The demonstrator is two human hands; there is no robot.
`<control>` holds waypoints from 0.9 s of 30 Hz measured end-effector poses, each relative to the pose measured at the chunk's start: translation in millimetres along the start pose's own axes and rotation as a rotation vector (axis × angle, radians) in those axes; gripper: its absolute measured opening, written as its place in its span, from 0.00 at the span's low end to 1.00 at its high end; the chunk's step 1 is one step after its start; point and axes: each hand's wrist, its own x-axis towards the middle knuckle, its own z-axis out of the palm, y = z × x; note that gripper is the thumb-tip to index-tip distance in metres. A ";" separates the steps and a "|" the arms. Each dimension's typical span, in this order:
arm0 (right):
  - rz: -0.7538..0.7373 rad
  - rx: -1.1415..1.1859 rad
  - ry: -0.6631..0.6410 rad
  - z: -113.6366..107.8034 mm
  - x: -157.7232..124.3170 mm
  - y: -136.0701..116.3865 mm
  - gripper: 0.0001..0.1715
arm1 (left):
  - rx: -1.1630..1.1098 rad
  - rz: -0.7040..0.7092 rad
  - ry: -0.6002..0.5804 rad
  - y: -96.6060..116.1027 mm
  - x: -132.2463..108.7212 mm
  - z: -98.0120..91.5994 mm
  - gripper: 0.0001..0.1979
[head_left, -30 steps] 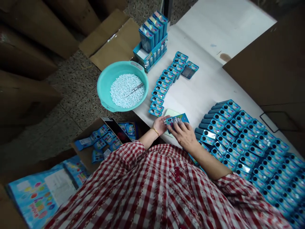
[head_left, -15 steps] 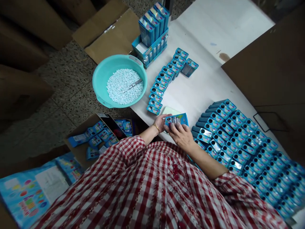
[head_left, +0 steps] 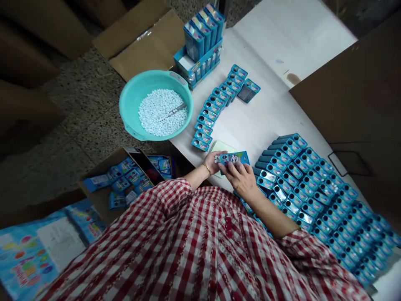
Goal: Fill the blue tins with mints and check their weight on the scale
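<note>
My right hand [head_left: 242, 179] is closed on a small blue candy box [head_left: 237, 157], lying on its side with its end over my left palm. My left hand [head_left: 212, 163] is turned palm up beneath that end, and a few small white candies [head_left: 216, 159] rest in it. Part of the left fingers is hidden by the box. Just beyond the hands, a pale green flat object [head_left: 223, 146] lies on the white table [head_left: 241, 127]. A curved row of similar upright boxes [head_left: 208, 116] stands past it.
At the left, a turquoise basin [head_left: 127, 104] holds white candies [head_left: 159, 110] and a metal scoop [head_left: 178, 109]. Many blue boxes [head_left: 300, 184] are packed at the right. A display tray [head_left: 200, 67] with boxes stands at the back. A carton [head_left: 100, 205] of blue packets sits lower left.
White candies now show in my left palm, at the end of the box. The box has shifted slightly right and tipped, with my right hand still on it.
</note>
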 end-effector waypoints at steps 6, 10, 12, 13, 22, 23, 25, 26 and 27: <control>0.217 0.068 0.038 7.3 -8.2 12.2 0.27 | 0.001 0.072 0.021 -1.3 4.1 -3.3 0.10; 0.315 0.195 0.068 4.0 -13.1 13.1 0.26 | 0.027 0.086 0.010 1.5 4.4 -9.0 0.09; 0.354 0.256 0.095 1.8 -13.7 10.5 0.26 | 0.034 0.089 0.013 3.4 2.4 -11.9 0.10; 0.354 0.265 0.101 1.2 -13.5 8.4 0.26 | 0.036 0.088 0.018 4.1 1.3 -12.9 0.10; 0.372 0.249 0.105 18.9 -16.5 10.6 0.25 | -0.014 0.105 0.010 0.4 2.7 -14.0 0.10; 0.410 0.309 0.143 24.0 -19.1 15.4 0.24 | -0.021 0.106 0.001 1.4 2.0 -16.2 0.10; 0.504 0.468 0.241 37.8 -24.1 24.2 0.20 | -0.032 0.110 0.004 5.2 -2.4 -23.2 0.10; 0.555 0.561 0.289 46.6 -25.8 27.2 0.18 | -0.037 0.115 0.014 7.8 -6.2 -27.9 0.10; 0.603 0.659 0.326 56.4 -26.4 28.6 0.16 | -0.041 0.123 0.031 10.6 -11.0 -33.2 0.10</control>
